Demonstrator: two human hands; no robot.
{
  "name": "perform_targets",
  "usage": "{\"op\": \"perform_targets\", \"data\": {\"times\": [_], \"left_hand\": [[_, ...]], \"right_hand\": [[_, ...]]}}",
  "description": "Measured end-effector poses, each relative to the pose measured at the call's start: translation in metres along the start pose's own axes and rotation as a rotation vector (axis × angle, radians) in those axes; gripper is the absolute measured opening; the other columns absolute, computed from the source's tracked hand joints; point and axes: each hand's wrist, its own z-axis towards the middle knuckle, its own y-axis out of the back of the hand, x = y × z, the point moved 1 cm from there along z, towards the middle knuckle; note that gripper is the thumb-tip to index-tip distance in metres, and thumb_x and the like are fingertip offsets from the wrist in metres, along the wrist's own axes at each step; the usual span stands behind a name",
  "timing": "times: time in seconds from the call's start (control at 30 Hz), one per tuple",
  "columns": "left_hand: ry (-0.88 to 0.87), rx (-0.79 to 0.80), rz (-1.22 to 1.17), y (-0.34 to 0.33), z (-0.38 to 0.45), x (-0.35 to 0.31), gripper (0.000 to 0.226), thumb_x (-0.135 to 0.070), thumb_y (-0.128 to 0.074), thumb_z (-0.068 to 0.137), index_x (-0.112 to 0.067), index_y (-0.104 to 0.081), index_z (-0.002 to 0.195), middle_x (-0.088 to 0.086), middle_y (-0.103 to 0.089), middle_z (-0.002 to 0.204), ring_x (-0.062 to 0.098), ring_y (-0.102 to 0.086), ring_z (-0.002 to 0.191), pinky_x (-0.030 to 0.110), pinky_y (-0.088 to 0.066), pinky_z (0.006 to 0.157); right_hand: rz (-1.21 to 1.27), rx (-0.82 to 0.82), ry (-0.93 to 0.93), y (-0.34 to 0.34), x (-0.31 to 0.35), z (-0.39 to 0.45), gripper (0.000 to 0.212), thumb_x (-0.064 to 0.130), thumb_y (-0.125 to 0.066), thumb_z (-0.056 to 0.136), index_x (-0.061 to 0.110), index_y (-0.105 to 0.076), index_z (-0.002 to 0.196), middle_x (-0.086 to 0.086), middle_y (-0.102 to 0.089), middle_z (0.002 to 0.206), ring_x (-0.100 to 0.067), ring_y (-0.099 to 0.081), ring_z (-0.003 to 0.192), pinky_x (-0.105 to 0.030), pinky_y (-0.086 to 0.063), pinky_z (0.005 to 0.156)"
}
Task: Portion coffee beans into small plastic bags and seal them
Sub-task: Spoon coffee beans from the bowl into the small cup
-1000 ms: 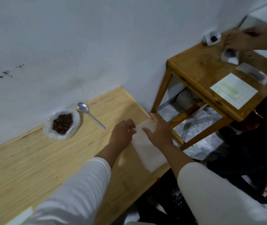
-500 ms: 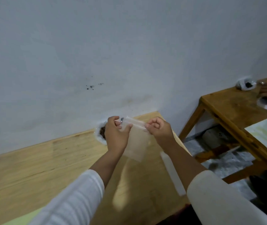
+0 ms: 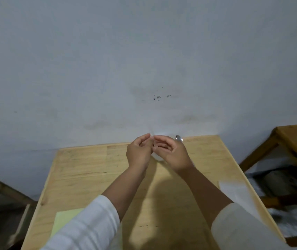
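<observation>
My left hand and my right hand are raised together over the far edge of the wooden table. Their fingertips meet and pinch the top of a small clear plastic bag, which is blurred and barely shows. A pale curved edge of plastic peeks out below and between the hands; I cannot tell whether it belongs to that bag or to the plastic under the beans. The coffee beans are hidden behind my hands. The bowl of a metal spoon sticks out just past my right hand.
A stack of flat clear bags lies at the table's right edge. A pale green sheet lies near the front left corner. A grey wall rises right behind the table. A second wooden table stands to the right.
My view has swung left and up to face the wall. Both hands have carried the bag further from me, over the beans, and their fingertips are closer together.
</observation>
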Motion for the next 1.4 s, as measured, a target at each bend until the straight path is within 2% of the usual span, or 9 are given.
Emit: {"op": "perform_targets", "data": {"times": [0.23,0.43,0.6,0.67,0.83,0.97,1.1,1.23,1.4], "left_hand": [[-0.002,0.001,-0.112,-0.003,0.005,-0.006,0.016,-0.011,-0.065,0.087,-0.015,-0.069,0.102,0.006,-0.072,0.098,0.014,-0.069,0.090,0.031,-0.055,0.082],[-0.090,-0.098,0.051,-0.012,0.003,-0.002,0.014,-0.017,-0.066,0.083,-0.031,-0.069,0.086,-0.003,-0.074,0.087,0.013,-0.070,0.086,0.036,-0.055,0.084],[-0.288,-0.188,0.292,-0.024,-0.001,-0.007,0.016,-0.018,-0.062,0.087,-0.022,-0.073,0.097,-0.011,-0.068,0.069,-0.007,-0.059,0.060,0.007,-0.045,0.061],[-0.340,-0.202,0.360,-0.026,-0.001,-0.008,0.016,-0.016,-0.060,0.088,-0.022,-0.072,0.098,-0.013,-0.066,0.068,-0.008,-0.057,0.059,0.003,-0.039,0.057],[-0.404,-0.170,0.455,-0.028,-0.001,-0.005,0.017,-0.013,-0.062,0.088,-0.016,-0.071,0.102,-0.013,-0.065,0.073,-0.010,-0.060,0.068,0.001,-0.039,0.063],[-0.427,-0.163,0.501,-0.027,-0.002,0.000,0.018,-0.013,-0.061,0.089,-0.014,-0.070,0.104,-0.013,-0.064,0.073,-0.008,-0.059,0.071,0.000,-0.039,0.065],[-0.458,-0.180,0.557,-0.026,0.000,0.000,0.019,-0.012,-0.059,0.089,-0.011,-0.069,0.105,-0.010,-0.066,0.078,-0.005,-0.060,0.075,-0.002,-0.039,0.068],[-0.480,-0.213,0.598,-0.025,0.000,0.002,0.020,-0.011,-0.057,0.089,-0.010,-0.068,0.105,-0.002,-0.070,0.086,0.003,-0.062,0.079,-0.003,-0.037,0.069],[-0.496,-0.328,0.612,-0.016,0.004,-0.002,0.018,-0.009,-0.057,0.087,-0.010,-0.070,0.099,0.000,-0.071,0.086,0.007,-0.062,0.078,0.004,-0.036,0.069]], "right_hand": [[-0.052,-0.033,0.023,0.003,0.009,0.019,0.025,0.004,-0.065,0.084,0.011,-0.066,0.107,-0.002,-0.070,0.100,-0.002,-0.065,0.089,-0.015,-0.051,0.083],[-0.131,-0.040,0.053,0.010,0.004,0.032,0.028,-0.001,-0.058,0.085,0.019,-0.063,0.104,-0.002,-0.071,0.087,-0.010,-0.068,0.084,-0.019,-0.053,0.080],[-0.139,-0.019,0.086,0.015,-0.002,0.039,0.024,0.004,-0.057,0.088,0.021,-0.070,0.098,-0.003,-0.070,0.091,-0.015,-0.066,0.086,-0.027,-0.053,0.083],[-0.114,-0.022,0.070,0.016,-0.003,0.040,0.020,0.007,-0.058,0.089,0.018,-0.071,0.101,-0.003,-0.071,0.096,-0.015,-0.067,0.089,-0.026,-0.053,0.084],[-0.023,-0.011,-0.011,0.024,-0.003,0.039,0.018,0.003,-0.062,0.086,0.010,-0.070,0.101,-0.003,-0.073,0.090,-0.010,-0.069,0.087,-0.019,-0.052,0.082],[-0.124,-0.042,-0.003,0.024,-0.005,0.038,0.016,0.003,-0.063,0.085,0.011,-0.071,0.097,0.001,-0.071,0.086,-0.012,-0.067,0.083,-0.019,-0.053,0.080],[-0.249,-0.119,0.024,0.023,-0.005,0.039,0.019,0.004,-0.062,0.084,0.012,-0.072,0.098,0.005,-0.068,0.088,0.000,-0.060,0.072,-0.013,-0.050,0.073],[-0.265,-0.168,0.049,0.013,-0.007,0.038,0.019,0.002,-0.061,0.082,0.013,-0.073,0.093,0.009,-0.064,0.075,0.000,-0.059,0.067,-0.025,-0.056,0.067],[-0.391,-0.228,0.105,0.012,-0.007,0.037,0.022,-0.003,-0.059,0.080,0.010,-0.074,0.088,0.002,-0.064,0.078,-0.001,-0.055,0.059,0.001,-0.038,0.067]]}}
